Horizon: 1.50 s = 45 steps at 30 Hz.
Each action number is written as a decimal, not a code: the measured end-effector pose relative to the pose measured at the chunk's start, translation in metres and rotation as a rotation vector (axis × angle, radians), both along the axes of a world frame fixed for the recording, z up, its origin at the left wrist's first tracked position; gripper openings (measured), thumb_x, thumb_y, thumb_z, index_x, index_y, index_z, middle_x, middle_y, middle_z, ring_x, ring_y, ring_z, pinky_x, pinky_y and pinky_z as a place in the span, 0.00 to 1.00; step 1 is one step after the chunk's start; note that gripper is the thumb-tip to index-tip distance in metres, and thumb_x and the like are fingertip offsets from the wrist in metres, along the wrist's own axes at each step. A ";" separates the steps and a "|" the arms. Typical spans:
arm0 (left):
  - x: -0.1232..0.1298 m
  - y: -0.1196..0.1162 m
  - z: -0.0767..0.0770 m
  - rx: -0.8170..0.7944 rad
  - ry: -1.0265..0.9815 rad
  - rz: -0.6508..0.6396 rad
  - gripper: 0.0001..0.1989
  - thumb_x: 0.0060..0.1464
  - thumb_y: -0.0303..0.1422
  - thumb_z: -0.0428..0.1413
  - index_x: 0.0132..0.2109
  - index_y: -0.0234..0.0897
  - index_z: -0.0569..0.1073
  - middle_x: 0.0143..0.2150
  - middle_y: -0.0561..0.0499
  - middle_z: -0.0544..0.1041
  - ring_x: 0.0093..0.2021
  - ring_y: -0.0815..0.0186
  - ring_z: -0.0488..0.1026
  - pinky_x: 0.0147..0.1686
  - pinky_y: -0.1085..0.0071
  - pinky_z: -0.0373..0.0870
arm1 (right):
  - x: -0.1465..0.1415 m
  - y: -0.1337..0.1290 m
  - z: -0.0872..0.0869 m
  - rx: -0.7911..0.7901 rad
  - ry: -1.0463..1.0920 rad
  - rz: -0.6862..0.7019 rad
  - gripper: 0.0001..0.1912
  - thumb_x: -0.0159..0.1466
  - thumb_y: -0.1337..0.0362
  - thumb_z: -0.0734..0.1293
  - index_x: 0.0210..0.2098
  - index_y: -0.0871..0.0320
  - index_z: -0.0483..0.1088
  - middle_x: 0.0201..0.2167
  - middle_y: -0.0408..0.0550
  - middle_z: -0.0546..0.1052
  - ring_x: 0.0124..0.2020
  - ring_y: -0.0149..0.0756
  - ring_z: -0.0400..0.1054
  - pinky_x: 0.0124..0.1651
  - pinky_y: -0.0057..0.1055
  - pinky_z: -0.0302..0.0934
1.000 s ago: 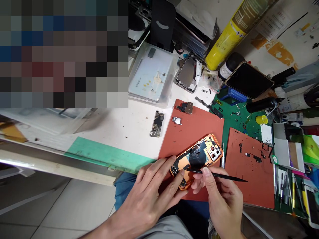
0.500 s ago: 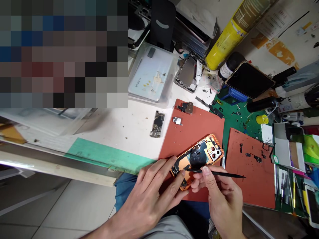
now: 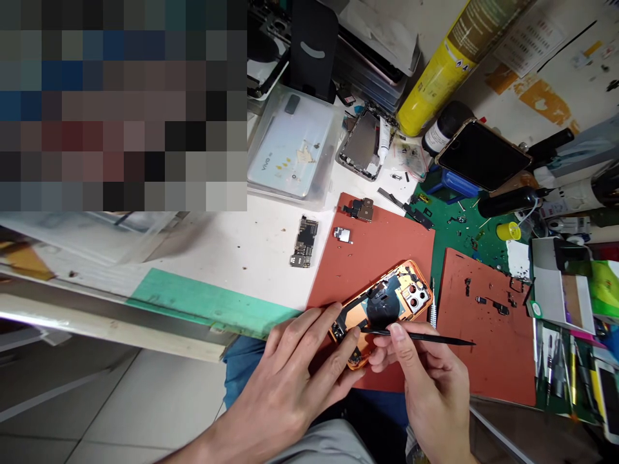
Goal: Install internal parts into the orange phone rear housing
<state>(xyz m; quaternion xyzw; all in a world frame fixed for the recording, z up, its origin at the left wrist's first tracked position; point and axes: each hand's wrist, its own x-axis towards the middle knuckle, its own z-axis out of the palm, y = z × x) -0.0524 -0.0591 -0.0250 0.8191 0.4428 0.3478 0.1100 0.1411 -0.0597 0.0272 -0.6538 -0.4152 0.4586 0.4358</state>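
An orange phone housing [image 3: 358, 317], opened with its inner side up, lies slantwise near the front edge of the red mat [image 3: 382, 241]. My left hand [image 3: 294, 367] grips its near end, the index fingertip pressed onto the inside and the other fingers at the edges. In my right hand [image 3: 425, 380] a black spudger [image 3: 435, 338] is pinched between thumb and fingers. The spudger's left tip reaches into the housing beside my left index fingertip and the dark round pad [image 3: 382, 308]. What exactly the tip touches is too small to tell.
A logic board [image 3: 304, 241] lies left of the mat; a camera module [image 3: 360, 209] and a small silver part [image 3: 342, 234] lie on it. A second red mat [image 3: 488, 354] holds small parts. Behind stand a boxed phone [image 3: 293, 145] and a yellow can [image 3: 435, 71].
Almost nothing differs. Both hands, the spudger and the phone housing keep their places, and the view has shifted very slightly.
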 end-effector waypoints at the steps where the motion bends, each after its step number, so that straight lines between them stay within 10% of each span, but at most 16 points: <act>1: 0.000 0.000 0.000 0.000 0.004 -0.002 0.13 0.70 0.32 0.62 0.59 0.35 0.79 0.64 0.30 0.76 0.65 0.44 0.70 0.57 0.52 0.64 | 0.000 0.000 0.000 -0.001 -0.003 0.000 0.10 0.72 0.56 0.74 0.39 0.56 0.81 0.30 0.49 0.85 0.24 0.36 0.79 0.29 0.30 0.77; 36: 0.001 -0.001 0.000 -0.015 0.013 0.010 0.15 0.69 0.32 0.64 0.60 0.37 0.80 0.64 0.32 0.76 0.62 0.43 0.72 0.56 0.52 0.65 | 0.012 -0.005 0.006 0.267 -0.133 -0.101 0.12 0.77 0.60 0.68 0.39 0.53 0.81 0.35 0.46 0.81 0.38 0.35 0.79 0.42 0.28 0.74; 45: 0.002 0.000 0.005 -0.044 -0.039 0.021 0.18 0.68 0.30 0.65 0.61 0.29 0.77 0.64 0.30 0.77 0.61 0.44 0.74 0.56 0.52 0.68 | 0.051 -0.021 0.028 -0.150 -0.054 0.113 0.16 0.76 0.50 0.68 0.43 0.54 0.80 0.30 0.47 0.75 0.33 0.37 0.71 0.37 0.29 0.69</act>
